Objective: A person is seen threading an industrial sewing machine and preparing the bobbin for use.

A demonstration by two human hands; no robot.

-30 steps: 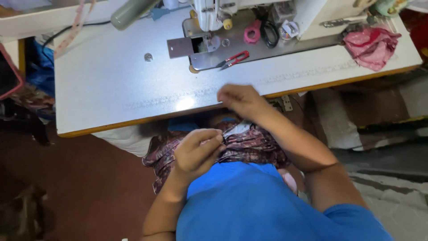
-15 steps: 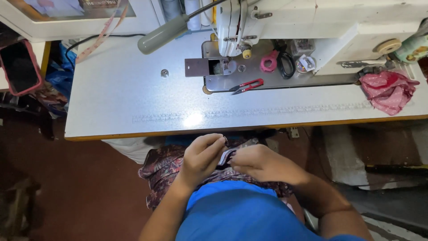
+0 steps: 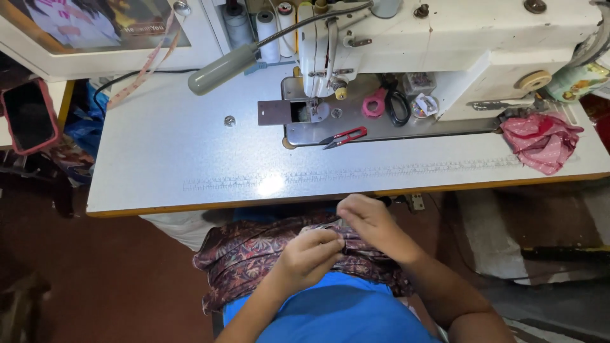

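Pinching the patterned cloth (image 3: 267, 254) w/ both hands, left hand (image 3: 310, 254) & right hand (image 3: 372, 223), grip clenched below the counter (image 3: 190, 165) edge; judge: keep fold taut

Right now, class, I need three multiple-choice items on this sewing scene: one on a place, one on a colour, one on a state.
1. Where do the snips lie?
A. On the machine's metal plate
B. On the lap
C. On the floor

2. What colour is the bundle of cloth at the table's right end?
A. Green
B. Pink
C. White

3. What are the left hand and right hand doing?
A. Resting flat on the table
B. Both pinching the patterned fabric on the lap
C. Holding the snips

Key: 1 A, they rest before the needle; 2 B, pink, dotted; 3 B, fingers meet on the fabric below the table edge.
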